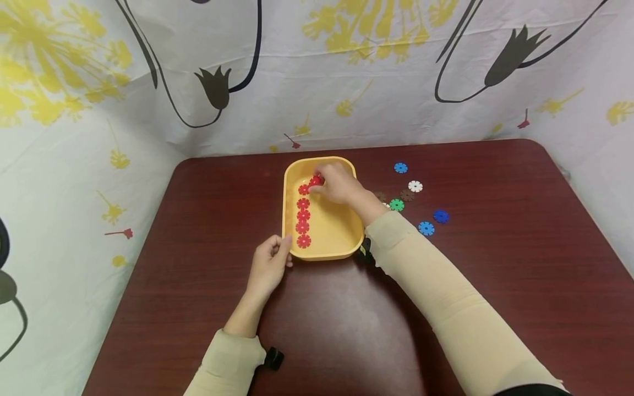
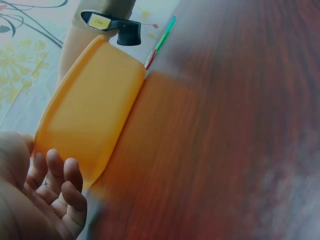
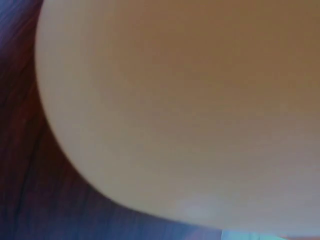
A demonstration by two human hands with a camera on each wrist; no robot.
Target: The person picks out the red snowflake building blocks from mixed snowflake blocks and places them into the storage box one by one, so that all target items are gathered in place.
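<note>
A yellow plastic tray stands on the table. Inside, along its left side, several red snowflake discs form a column. My right hand reaches over the tray and pinches a red snowflake disc near the column's far end. At the tray's near left corner, my left hand grips the rim, thumb on top. In the left wrist view, the curled fingers of that left hand lie by the tray's outer wall. A blurred pale surface fills most of the right wrist view.
Right of the tray lie loose discs: blue, white, brown, green and more blue. The right forearm partly covers this group. A patterned cloth hangs behind the dark red table.
</note>
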